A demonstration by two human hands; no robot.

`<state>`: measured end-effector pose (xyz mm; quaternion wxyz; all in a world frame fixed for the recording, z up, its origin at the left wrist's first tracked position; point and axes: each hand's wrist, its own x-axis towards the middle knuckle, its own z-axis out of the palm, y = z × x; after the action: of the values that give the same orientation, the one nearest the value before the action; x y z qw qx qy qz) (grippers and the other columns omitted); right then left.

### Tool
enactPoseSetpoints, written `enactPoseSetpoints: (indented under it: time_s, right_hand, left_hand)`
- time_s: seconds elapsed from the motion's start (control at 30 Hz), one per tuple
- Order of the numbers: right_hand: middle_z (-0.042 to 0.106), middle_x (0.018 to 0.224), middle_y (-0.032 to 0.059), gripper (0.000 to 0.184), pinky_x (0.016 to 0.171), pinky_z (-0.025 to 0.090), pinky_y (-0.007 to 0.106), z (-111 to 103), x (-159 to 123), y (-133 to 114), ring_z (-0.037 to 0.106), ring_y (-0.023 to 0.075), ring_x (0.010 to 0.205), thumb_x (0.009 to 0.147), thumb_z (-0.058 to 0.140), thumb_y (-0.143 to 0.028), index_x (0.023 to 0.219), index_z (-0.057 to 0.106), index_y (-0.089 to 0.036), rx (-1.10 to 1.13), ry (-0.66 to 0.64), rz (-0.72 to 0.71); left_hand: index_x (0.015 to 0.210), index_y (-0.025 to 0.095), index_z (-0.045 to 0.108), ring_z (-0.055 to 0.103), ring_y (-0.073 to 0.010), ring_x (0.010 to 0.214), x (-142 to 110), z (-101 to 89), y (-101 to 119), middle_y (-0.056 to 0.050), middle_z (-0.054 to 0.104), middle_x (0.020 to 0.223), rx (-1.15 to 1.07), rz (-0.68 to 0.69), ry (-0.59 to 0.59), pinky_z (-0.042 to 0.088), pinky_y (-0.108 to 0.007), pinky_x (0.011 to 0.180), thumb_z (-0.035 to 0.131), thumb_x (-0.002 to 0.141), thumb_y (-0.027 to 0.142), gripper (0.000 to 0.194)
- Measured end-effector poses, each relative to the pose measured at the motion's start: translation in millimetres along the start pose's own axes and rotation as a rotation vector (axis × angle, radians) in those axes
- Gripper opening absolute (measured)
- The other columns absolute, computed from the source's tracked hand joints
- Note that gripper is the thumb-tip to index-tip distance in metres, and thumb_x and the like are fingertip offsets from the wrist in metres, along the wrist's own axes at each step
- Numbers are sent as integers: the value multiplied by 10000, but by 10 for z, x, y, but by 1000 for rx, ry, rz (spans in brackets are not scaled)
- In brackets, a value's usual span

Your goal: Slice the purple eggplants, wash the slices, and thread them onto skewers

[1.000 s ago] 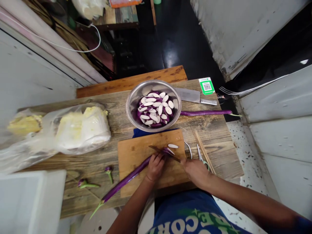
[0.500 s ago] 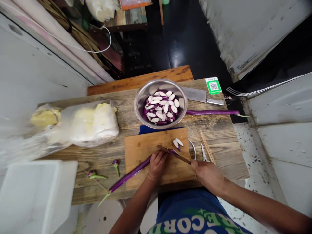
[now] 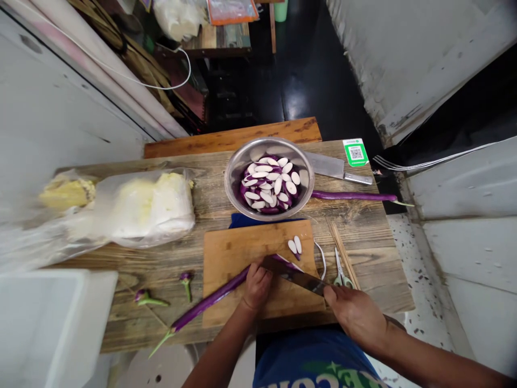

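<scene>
L hand, fingers curled, grips eggplant lying across cutting board & past board's L edge. R hand wrapped round knife hndl, blade over board by eggplant's cut end. Cut slices at board's far R; bowl just beyond board.

Left grip on eggplant, right grip holding knife over board

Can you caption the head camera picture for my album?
Left grip on a long purple eggplant, right grip on the knife, cut slices nearby.
</scene>
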<state>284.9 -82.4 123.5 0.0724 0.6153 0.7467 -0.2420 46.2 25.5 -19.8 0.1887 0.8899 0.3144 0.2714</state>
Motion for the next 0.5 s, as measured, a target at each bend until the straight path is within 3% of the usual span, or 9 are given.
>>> enactPoseSetpoints:
  time_s: [0.2, 0.33, 0.5]
  right_hand:
    - [630, 718, 41, 162, 524, 378, 249, 24, -32, 14, 599, 162, 614, 768, 469, -23, 857, 501, -155, -23, 49, -20]
    - [625, 692, 26, 200, 501, 349, 252, -8, -10, 23, 591, 158, 586, 736, 475, -4, 854, 500, -164, -42, 39, -7]
    - [652, 698, 38, 270, 495, 341, 261, -62, 48, 86, 620, 170, 597, 712, 478, 23, 931, 529, -126, -7, -70, 2]
  left_hand:
    - [844, 180, 621, 578, -193, 947, 100, -66, 47, -60, 632, 794, 44, 79, 74, 485, -374, 795, 399, 897, 135, 233]
    - [858, 158, 618, 568, -211, 973, 83, -52, 37, -75, 635, 791, 13, 88, 61, 487, -385, 798, 426, 879, 105, 200]
    - [932, 159, 618, 579, -222, 957, 34, -9, 12, -87, 649, 852, 27, 106, 98, 486, -412, 797, 466, 854, 75, 190]
